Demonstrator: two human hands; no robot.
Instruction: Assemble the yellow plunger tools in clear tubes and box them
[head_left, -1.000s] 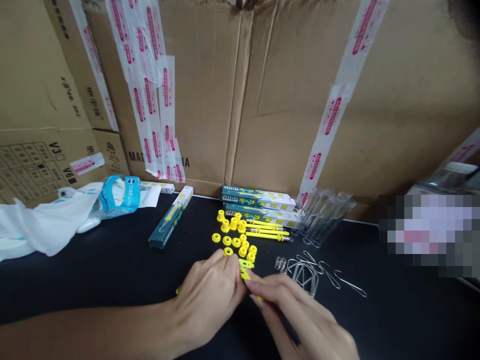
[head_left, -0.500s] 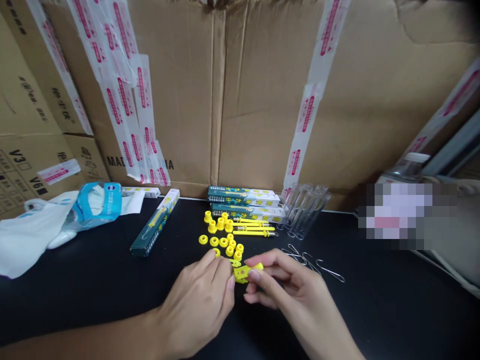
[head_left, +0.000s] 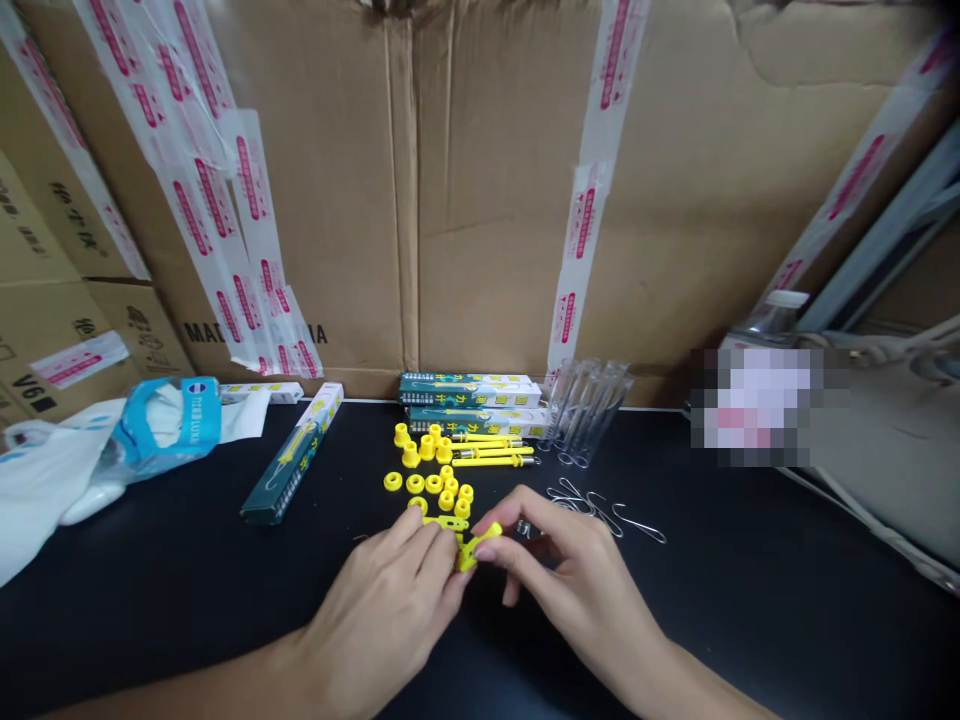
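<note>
My left hand and my right hand meet over the black table, both pinching one small yellow plastic piece between fingertips. Just beyond my fingers lie several loose yellow caps and another flat yellow piece. Behind those rest three yellow rods with metal ends. Bent wire hooks lie right of my right hand.
Two stacked green boxes and clear plastic tubes sit by the cardboard wall. Another green box lies left of them. A white bag with blue packaging lies far left. A bottle stands at right.
The view has swung right and the table's things have shifted left in frame. My right hand has lifted and curled over the yellow piece. Both hands stay together on it.
</note>
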